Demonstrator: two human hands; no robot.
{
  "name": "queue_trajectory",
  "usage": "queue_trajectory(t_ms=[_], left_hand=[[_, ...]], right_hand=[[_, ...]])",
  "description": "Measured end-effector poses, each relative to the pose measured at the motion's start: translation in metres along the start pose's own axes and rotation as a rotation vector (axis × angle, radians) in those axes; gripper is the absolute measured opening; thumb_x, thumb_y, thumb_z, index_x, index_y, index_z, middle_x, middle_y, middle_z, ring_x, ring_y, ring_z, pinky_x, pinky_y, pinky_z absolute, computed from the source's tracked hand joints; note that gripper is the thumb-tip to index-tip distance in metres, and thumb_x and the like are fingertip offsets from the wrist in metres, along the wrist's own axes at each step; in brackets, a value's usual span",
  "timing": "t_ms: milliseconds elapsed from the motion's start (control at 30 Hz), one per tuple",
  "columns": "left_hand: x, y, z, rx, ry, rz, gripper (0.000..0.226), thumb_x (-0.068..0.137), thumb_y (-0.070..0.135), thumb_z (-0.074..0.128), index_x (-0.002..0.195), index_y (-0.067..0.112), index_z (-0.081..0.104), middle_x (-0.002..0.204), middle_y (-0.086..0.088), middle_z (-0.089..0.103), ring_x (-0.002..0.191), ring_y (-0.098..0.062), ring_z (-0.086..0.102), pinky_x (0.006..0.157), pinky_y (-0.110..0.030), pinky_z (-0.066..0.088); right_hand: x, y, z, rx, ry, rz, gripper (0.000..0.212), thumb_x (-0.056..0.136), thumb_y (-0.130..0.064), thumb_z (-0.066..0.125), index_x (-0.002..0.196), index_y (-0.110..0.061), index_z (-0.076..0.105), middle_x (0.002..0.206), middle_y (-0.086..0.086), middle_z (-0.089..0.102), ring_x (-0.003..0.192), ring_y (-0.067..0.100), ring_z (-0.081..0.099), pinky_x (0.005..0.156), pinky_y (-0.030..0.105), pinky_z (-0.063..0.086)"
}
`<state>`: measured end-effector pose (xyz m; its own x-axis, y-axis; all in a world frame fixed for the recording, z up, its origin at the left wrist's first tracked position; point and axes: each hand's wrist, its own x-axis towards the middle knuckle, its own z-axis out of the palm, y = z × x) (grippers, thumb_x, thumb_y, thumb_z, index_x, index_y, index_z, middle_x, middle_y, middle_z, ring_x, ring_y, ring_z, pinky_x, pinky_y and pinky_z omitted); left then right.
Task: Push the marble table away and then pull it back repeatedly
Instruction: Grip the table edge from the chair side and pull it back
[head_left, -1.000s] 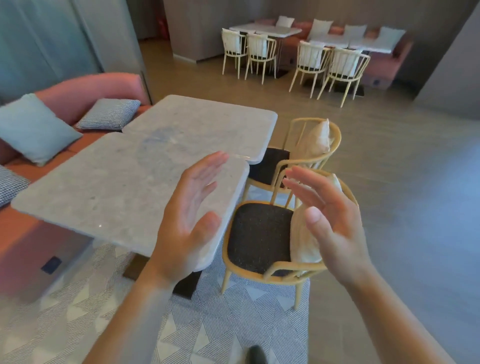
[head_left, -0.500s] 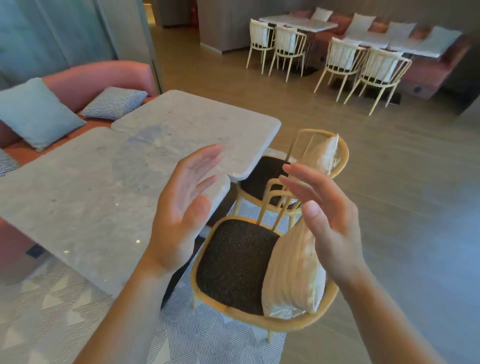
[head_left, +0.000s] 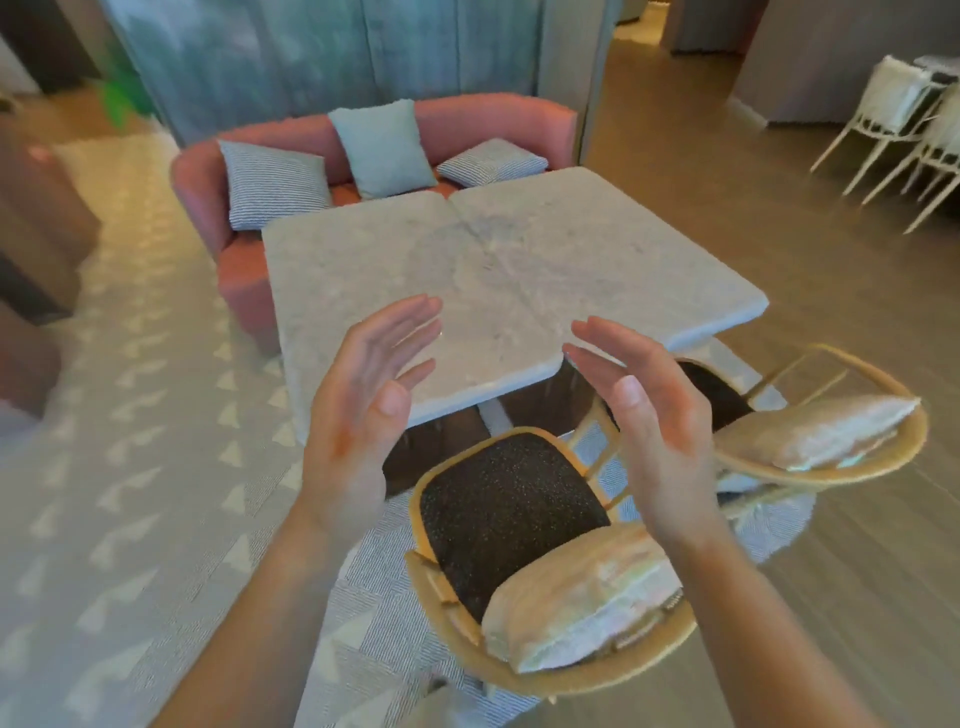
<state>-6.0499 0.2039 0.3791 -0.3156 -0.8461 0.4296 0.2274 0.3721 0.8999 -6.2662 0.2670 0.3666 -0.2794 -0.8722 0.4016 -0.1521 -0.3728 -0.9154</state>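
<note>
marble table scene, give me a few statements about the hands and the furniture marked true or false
1. The left hand and the right hand are both open and hold nothing. True.
2. The left hand grips the marble table by its edge. False: its fingers are straight, curled round nothing.
3. The sofa behind the table is green. False: it is pink.
4. A plain cushion sits between two striped cushions on the sofa. True.
5. The near chair has a white seat. False: the seat is dark, with a cream cushion at its back.
</note>
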Motion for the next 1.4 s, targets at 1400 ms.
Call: queue_trajectory(t_ms=[1400], left_hand=[[0.067, -0.373, -0.016, -0.581, 1.124, -0.899, 0.050, 0.104, 0.054, 0.059, 0.134, 0.014, 0.059, 0.146, -0.008, 0.064, 0.132, -0.029, 0.064, 0.121, -0.051, 0.046]], right_hand=[[0.155, 0.391, 0.045, 0.562, 0.260, 1.253, 0.068, 0.103, -0.039, 0.066, 0.158, -0.007, 0.043, 0.151, 0.015, 0.057, 0.138, 0.027, 0.059, 0.116, 0.039, 0.047]])
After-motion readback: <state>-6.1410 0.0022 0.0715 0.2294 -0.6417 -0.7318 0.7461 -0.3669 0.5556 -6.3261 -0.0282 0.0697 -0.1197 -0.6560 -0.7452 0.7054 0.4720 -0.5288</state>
